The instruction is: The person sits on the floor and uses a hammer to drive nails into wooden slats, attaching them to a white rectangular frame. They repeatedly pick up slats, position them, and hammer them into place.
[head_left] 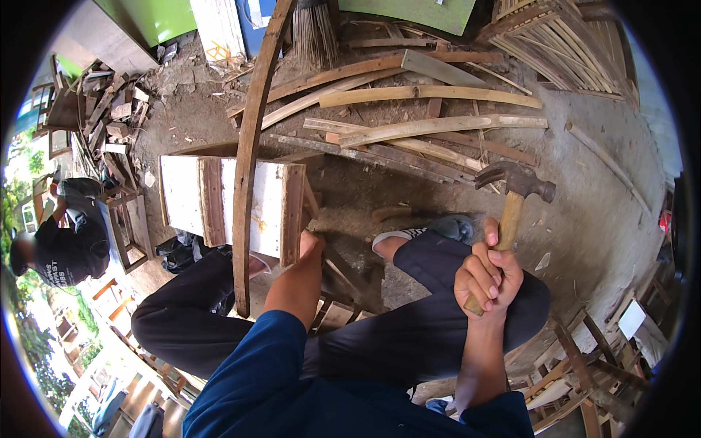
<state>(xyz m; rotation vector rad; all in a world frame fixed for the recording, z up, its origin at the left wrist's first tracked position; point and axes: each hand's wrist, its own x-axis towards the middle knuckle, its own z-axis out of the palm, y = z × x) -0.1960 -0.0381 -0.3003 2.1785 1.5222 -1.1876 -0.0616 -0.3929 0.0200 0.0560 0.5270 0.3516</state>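
Ok, R fingers (476, 273) round hammer (520, 182): wd handle (509, 219), curved brownish claw (492, 174).

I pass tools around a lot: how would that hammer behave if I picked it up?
The hammer is probably head-heavy and apt to tip headward, with its dark metal head at one end. It should feel stiff, as the wooden handle looks solid. It likely won't roll far, since the claw and head jut sideways.
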